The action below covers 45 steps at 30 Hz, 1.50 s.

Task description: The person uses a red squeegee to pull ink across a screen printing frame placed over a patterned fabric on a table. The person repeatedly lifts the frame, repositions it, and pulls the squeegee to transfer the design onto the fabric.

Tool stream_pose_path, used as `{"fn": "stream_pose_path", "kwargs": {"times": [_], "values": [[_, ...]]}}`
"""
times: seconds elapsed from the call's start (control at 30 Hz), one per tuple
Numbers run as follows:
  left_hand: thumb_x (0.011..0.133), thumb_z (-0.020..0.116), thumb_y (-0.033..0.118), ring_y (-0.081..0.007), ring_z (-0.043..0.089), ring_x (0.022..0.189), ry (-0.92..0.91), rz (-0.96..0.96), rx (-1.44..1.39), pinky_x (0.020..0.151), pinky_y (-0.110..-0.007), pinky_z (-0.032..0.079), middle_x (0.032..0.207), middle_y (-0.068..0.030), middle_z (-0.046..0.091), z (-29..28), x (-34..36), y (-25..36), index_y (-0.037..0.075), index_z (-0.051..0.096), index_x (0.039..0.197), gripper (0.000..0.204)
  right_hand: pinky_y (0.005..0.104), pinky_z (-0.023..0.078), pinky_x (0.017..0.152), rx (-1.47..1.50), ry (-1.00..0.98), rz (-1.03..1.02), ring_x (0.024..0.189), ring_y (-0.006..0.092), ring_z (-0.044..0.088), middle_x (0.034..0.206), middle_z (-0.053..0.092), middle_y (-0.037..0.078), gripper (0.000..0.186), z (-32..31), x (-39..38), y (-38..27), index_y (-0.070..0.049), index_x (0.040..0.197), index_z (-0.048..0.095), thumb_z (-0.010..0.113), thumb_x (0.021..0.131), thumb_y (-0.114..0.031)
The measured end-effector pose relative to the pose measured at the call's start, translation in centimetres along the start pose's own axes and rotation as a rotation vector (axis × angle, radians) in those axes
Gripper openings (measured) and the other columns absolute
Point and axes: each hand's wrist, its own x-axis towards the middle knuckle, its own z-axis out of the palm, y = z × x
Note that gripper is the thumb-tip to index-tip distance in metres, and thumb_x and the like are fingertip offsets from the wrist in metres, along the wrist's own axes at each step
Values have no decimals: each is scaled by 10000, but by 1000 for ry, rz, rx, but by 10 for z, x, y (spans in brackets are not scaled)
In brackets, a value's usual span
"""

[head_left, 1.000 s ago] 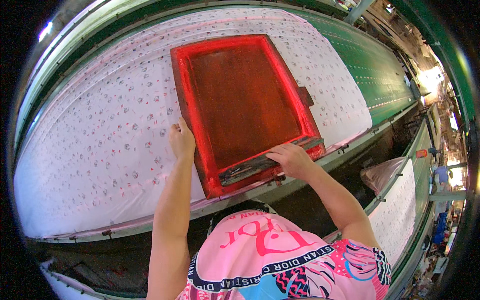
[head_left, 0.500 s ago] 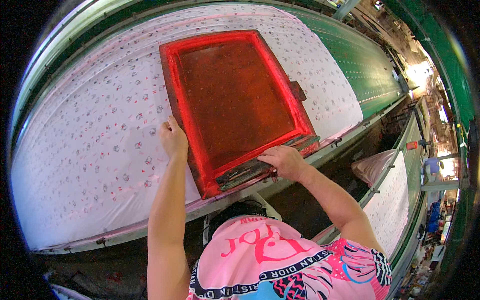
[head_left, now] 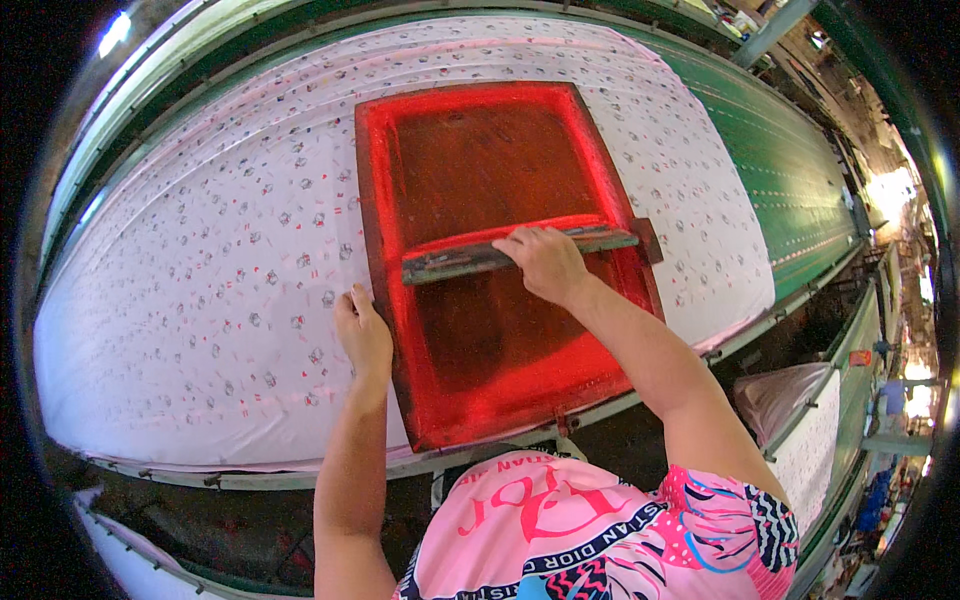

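A screen printing frame [head_left: 378,215], its wooden sides smeared with red ink, lies on white printed fabric [head_left: 215,300]. Across the middle of its dark red mesh [head_left: 490,160] spans a long, ink-stained squeegee [head_left: 455,263], a ridge of red ink along its far side. My right hand [head_left: 550,266] is closed over the squeegee right of its centre. Against the left side of the frame, my left hand [head_left: 364,335] has its fingers curled at the edge; the hand hides part of its contact there.
The fabric bears small scattered motifs and lies on a long green table [head_left: 775,170], whose surface shows at the right. A metal rail [head_left: 250,478] runs along the near edge. Translucent sheeting [head_left: 775,400] and another printed fabric [head_left: 808,440] are at the lower right.
My right hand has moved the squeegee from the frame's near end to about its middle, away from me. Red ink now shows on the mesh's near end. My left hand stays beside the frame.
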Motion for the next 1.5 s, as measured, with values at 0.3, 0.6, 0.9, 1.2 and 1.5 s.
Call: {"fn": "stream_pose_path", "kwargs": {"times": [0.3, 0.6, 0.9, 1.2, 1.5], "values": [[1175, 513, 395, -360, 608, 992, 156, -6, 147, 904, -478, 474, 1033, -209, 657, 9, -2, -7, -64, 660, 1045, 499, 490, 629, 928, -55, -29, 43, 1027, 348, 767, 1123, 746, 138, 416, 33, 165, 96, -170, 1307, 778, 666, 929, -37], [1174, 532, 380, -368, 608, 995, 238, -15, 253, 904, -475, 474, 1009, -206, 650, 13, 0, 7, -66, 673, 1048, 485, 528, 619, 970, -36, -33, 48, 1152, 356, 754, 1220, 763, 134, 426, 51, 272, 167, -156, 1325, 755, 630, 939, -26], [1180, 536, 334, -344, 620, 1016, 239, -50, 178, 915, -450, 478, 1020, -191, 661, 13, 1, -9, -62, 685, 1069, 437, 523, 631, 960, -66, 108, 13, 1114, 358, 765, 1173, 768, 138, 372, 49, 283, 178, -159, 1297, 771, 625, 975, -44], [1185, 517, 351, -352, 635, 1061, 207, -37, 269, 959, -457, 491, 1082, -197, 693, 10, -3, 4, -54, 705, 1109, 453, 518, 629, 971, -78, 113, -13, 1153, 351, 754, 1178, 762, 137, 364, 67, 273, 209, -166, 1282, 773, 647, 957, -63], [1178, 521, 349, -375, 647, 1044, 229, -2, 246, 956, -473, 492, 1063, -212, 700, 9, -3, 4, -62, 714, 1101, 460, 584, 569, 977, 12, -296, 35, 1135, 423, 734, 1143, 790, 200, 332, 16, 299, 206, -140, 1187, 780, 664, 877, -119]]}}
